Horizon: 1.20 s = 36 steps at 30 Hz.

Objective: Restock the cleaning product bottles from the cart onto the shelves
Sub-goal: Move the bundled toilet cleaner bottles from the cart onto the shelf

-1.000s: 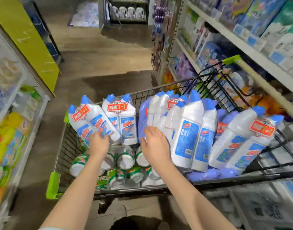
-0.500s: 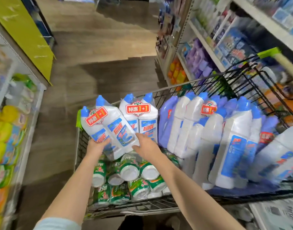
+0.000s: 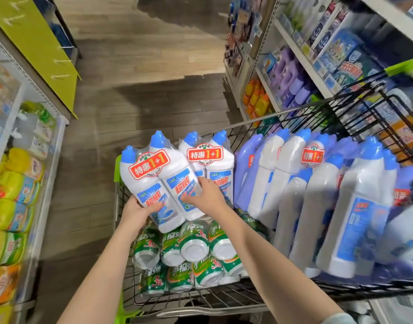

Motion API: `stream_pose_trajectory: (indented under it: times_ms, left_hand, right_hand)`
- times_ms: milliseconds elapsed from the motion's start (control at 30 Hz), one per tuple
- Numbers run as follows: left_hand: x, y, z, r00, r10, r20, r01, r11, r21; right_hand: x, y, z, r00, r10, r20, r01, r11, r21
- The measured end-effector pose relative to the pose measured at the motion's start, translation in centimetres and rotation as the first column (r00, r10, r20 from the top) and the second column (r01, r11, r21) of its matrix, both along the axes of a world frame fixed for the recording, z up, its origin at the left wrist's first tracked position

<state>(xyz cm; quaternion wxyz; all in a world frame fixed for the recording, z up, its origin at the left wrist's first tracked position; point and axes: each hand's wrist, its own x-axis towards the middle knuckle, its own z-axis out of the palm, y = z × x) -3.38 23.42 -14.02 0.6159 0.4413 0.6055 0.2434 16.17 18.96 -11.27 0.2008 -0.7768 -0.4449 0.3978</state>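
A twin pack of white cleaner bottles (image 3: 158, 183) with blue caps and a red "1+1" sticker is tilted above the left end of the wire cart (image 3: 247, 122). My left hand (image 3: 137, 212) grips the pack's lower left side. My right hand (image 3: 204, 195) holds its right side, fingers curled over the label. A second twin pack (image 3: 212, 160) stands just behind. More white and purple bottles (image 3: 317, 195) fill the cart's right half. Green-labelled bottles (image 3: 193, 249) lie on the cart floor beneath the lifted pack.
Shelves (image 3: 301, 59) on the right hold purple, blue and orange cleaning products. A shelf unit (image 3: 48, 160) on the left carries yellow and green packs. Wooden aisle floor (image 3: 142, 78) stretches ahead beyond the cart.
My right hand moved from the bottles in the cart's middle over to the left twin pack. Both hands have raised that pack off the green bottles. The view has dipped and shifted.
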Motion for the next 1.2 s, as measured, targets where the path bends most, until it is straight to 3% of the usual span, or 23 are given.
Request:
stream_pose_trajectory:
  times_ms: [133,367,500,600,733,833,900,1000,1067,1200]
  left_hand:
    - [0.0,-0.1,1.9,0.995,-0.055,-0.081,0.064,0.992,0.112]
    - [2.4,-0.8,6.4,0.982,-0.191,-0.014,0.189,0.961,0.203]
    - [3.8,-0.7,7.6,0.904,-0.428,0.014,0.422,0.895,0.144]
    - [4.6,0.1,7.6,0.809,-0.578,-0.107,0.587,0.801,0.114]
    - [6.8,2.4,5.0,0.92,-0.365,-0.141,0.373,0.927,0.031]
    - [9.2,3.0,3.3,0.922,-0.372,-0.112,0.367,0.928,-0.061]
    - [10.0,3.4,2.1,0.923,-0.347,-0.164,0.344,0.938,-0.051]
    - [11.0,3.8,0.9,0.953,-0.277,-0.12,0.277,0.961,-0.022]
    - [11.6,3.8,0.9,0.972,-0.206,-0.116,0.208,0.978,0.009]
    - [11.8,4.1,1.0,0.954,-0.253,-0.161,0.26,0.965,0.027]
  right_hand:
    - [0.0,0.2,2.0,0.949,-0.124,-0.29,0.164,0.98,0.117]
    - [2.3,-2.5,8.4,0.894,-0.09,-0.439,0.245,0.918,0.312]
    - [3.1,-5.2,10.7,0.935,-0.168,-0.312,0.269,0.91,0.316]
    - [3.0,-7.5,11.3,0.929,-0.343,-0.141,0.371,0.874,0.315]
    - [3.8,-9.4,12.1,0.861,-0.505,-0.056,0.498,0.818,0.288]
    - [3.8,-10.7,12.3,0.829,-0.559,-0.025,0.534,0.777,0.335]
    - [3.5,-11.6,12.2,0.824,-0.565,0.031,0.512,0.767,0.386]
    - [3.4,-12.5,12.1,0.81,-0.576,0.11,0.501,0.777,0.382]
    - [3.6,-12.8,12.1,0.783,-0.615,0.095,0.552,0.758,0.348]
    - [4.0,-13.3,12.3,0.752,-0.654,0.085,0.597,0.73,0.332]
